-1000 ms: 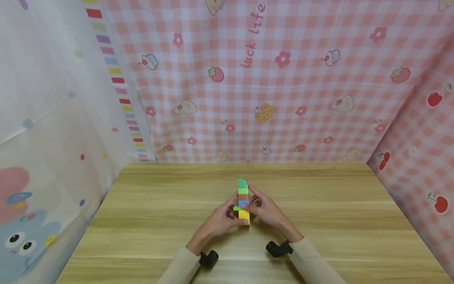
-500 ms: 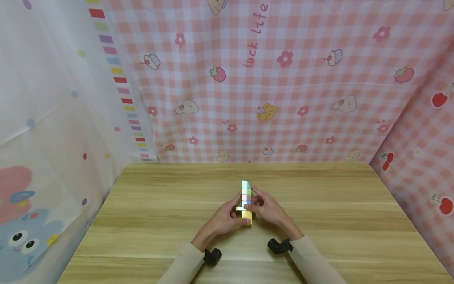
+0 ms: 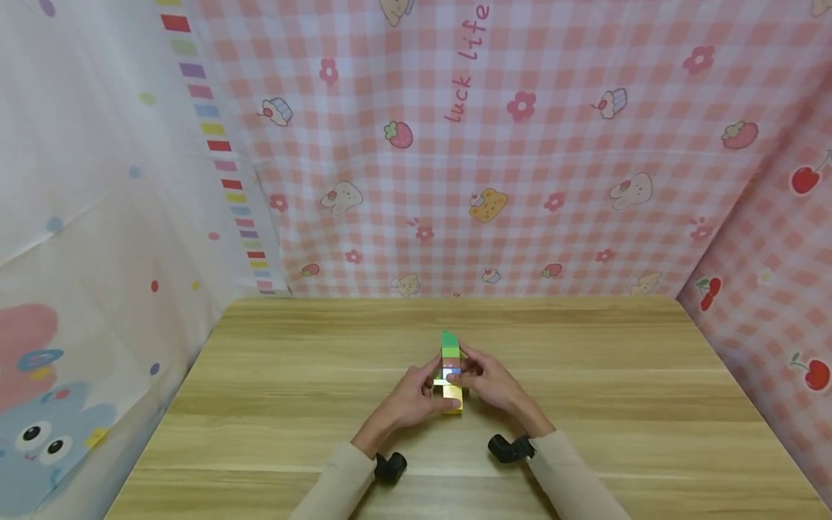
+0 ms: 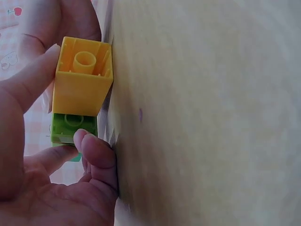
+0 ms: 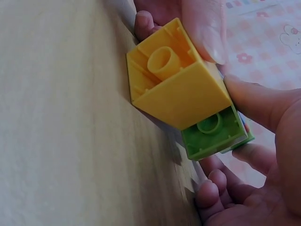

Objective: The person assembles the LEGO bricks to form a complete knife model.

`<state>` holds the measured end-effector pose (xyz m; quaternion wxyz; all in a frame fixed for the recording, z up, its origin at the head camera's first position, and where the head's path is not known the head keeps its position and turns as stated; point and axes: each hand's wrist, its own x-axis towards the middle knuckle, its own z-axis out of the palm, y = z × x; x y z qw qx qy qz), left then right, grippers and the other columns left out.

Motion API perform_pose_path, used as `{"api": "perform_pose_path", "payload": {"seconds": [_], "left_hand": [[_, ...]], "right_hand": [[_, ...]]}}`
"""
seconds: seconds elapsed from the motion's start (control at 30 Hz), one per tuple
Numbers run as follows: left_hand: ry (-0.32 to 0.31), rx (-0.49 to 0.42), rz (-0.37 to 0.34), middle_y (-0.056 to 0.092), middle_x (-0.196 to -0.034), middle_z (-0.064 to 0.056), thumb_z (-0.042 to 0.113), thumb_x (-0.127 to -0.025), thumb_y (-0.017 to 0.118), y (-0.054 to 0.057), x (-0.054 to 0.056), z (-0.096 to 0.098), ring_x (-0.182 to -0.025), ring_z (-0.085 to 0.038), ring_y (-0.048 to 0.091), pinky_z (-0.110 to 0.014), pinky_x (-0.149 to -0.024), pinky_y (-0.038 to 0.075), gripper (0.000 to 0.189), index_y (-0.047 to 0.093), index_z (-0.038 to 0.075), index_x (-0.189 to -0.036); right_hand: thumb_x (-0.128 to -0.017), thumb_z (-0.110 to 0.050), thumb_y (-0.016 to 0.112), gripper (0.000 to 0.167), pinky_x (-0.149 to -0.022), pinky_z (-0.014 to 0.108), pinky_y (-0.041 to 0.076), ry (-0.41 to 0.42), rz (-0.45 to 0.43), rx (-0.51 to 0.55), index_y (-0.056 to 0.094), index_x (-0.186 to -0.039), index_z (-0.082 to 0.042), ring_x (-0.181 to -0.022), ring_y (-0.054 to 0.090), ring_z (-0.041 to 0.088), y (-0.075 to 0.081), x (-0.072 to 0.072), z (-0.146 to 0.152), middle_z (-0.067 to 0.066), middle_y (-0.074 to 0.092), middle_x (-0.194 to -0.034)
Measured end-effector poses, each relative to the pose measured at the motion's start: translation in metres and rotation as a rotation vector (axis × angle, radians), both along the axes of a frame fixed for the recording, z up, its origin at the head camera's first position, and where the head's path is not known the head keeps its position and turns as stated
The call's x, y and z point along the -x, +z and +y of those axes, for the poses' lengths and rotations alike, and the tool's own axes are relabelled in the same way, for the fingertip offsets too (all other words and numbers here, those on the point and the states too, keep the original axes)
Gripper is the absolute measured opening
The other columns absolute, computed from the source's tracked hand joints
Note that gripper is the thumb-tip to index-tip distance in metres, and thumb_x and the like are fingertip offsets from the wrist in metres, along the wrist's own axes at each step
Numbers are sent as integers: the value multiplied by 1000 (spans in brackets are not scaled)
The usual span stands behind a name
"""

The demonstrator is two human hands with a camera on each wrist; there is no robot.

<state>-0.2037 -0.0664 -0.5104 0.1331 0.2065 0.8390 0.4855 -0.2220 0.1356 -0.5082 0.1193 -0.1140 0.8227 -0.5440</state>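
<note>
A stack of toy building bricks lies lengthwise between the hands, low over the table, its far end pointing away. In the head view it runs from a yellow brick (image 3: 451,394) nearest, through blue, brown (image 3: 450,362) and light green, to a rounded dark green brick (image 3: 449,340). A lime green brick (image 4: 61,136) juts out sideways beyond the yellow one; the yellow underside is hollow with a tube. My left hand (image 3: 411,399) grips the near end, thumb on the yellow brick. My right hand (image 3: 492,384) holds the other side, thumb at the blue brick, a finger along the far end.
The wood-grain table (image 3: 299,361) stretches around both hands. A pink checked cloth (image 3: 416,166) hangs along its back edge, and patterned cloths close off the left and right sides. Black wrist cameras (image 3: 391,468) are on both forearms.
The head view has shifted slightly, with both hands keeping their hold. Bright glare on the bricks half a second ago has mostly faded, so their colours show again.
</note>
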Motion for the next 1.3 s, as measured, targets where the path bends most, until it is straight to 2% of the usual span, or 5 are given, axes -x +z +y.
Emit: {"api": "perform_pose_path", "payload": {"seconds": [0.17,0.43,0.6,0.73,1.3], "left_hand": [[-22,32,11,40,-67,4,35,-86,78,2,0,0,-60,-9,40,-22,-53,35,84,32,24,-155],[-5,79,-21,47,-89,-7,38,-87,77,3,-1,-1,-78,-17,43,-26,-62,37,83,31,31,-155],[-8,82,-9,46,-84,-6,38,-86,77,4,1,-1,-74,-16,42,-26,-60,36,81,34,29,-154],[-16,88,9,45,-81,-6,38,-86,77,4,1,1,-72,-15,39,-25,-59,33,79,37,24,-153],[-46,55,-15,55,-87,-3,35,-88,75,3,3,2,-75,-12,48,-24,-63,39,62,51,17,-142]], "right_hand": [[-92,-21,71,69,-67,29,39,15,6,-19,39,-152,-17,-82,46,20,0,0,0,8,61,-101],[-93,-18,69,65,-66,29,38,24,-2,-35,40,-151,-11,-83,45,21,4,-3,-3,10,61,-104],[-96,-12,65,62,-68,30,37,41,-16,-32,38,-151,-4,-86,46,24,13,-6,-5,14,60,-106],[-96,-16,65,59,-68,30,39,69,-11,-34,41,-150,-6,-87,48,22,2,2,-2,12,62,-110],[-96,-15,64,48,-72,29,42,83,-10,-32,51,-141,-3,-89,51,21,1,3,-3,11,62,-108]]}}
